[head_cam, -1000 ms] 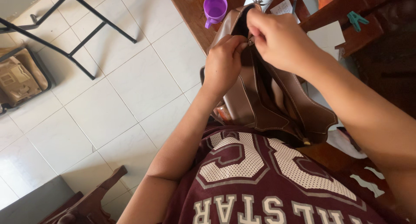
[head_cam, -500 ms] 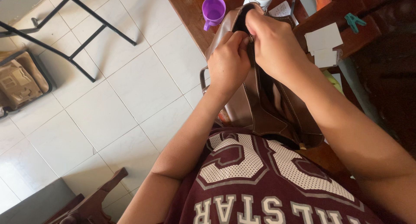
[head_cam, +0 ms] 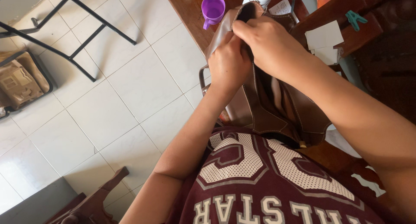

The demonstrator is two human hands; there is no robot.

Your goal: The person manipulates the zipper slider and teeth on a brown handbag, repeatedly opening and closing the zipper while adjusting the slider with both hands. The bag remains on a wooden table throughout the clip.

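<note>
the purple cup (head_cam: 212, 9) stands close to the bench (head_cam: 186, 7) edge, just beside the top of the brown leather bag (head_cam: 268, 107), and that is the risk: a sharp tug on the bag's mouth could likely swing the leather into the cup and knock it off onto the white tiled floor (head_cam: 130, 89). the bag itself hangs partly past the bench edge toward the person's lap, so a slipped grip could let it sag or slide down. the loose white paper squares (head_cam: 323, 35) farther right could get brushed as well.

now the hands. the left hand (head_cam: 229, 64) is curled tight, fingers closed on the bag's left lip near the top, pinching the leather. the right hand (head_cam: 268, 44) is also closed, fingers folded over the upper rim at the opening, wrist lying across the bag's gap. both grip the same mouth of the bag, nearly touching each other. whether anything small sits between the fingers, i cannot tell.
</note>
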